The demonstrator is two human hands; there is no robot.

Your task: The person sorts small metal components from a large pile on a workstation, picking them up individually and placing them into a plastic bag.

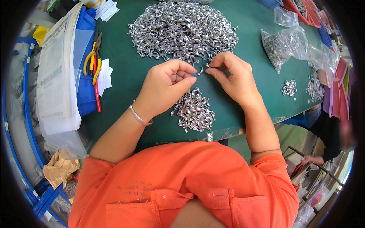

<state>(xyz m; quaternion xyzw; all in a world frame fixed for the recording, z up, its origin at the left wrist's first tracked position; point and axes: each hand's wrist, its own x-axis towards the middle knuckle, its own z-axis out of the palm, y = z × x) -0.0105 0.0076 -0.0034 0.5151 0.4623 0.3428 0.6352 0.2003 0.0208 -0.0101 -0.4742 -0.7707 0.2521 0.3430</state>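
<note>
The right hand [238,81] has its grip closed on a small curved metal piece [207,65]; the left hand's [161,83] grip is parted beside a loose crescent piece [200,71]. Nearer the body lies a small heap [194,111]; beyond, a far larger heap [184,30] covers the green worktop [262,81], suggesting much remains unhandled.

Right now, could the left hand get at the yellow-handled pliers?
Probably yes: only green tabletop and white cards seem to lie between the left hand and the pliers, whose handles look uncovered.
</note>
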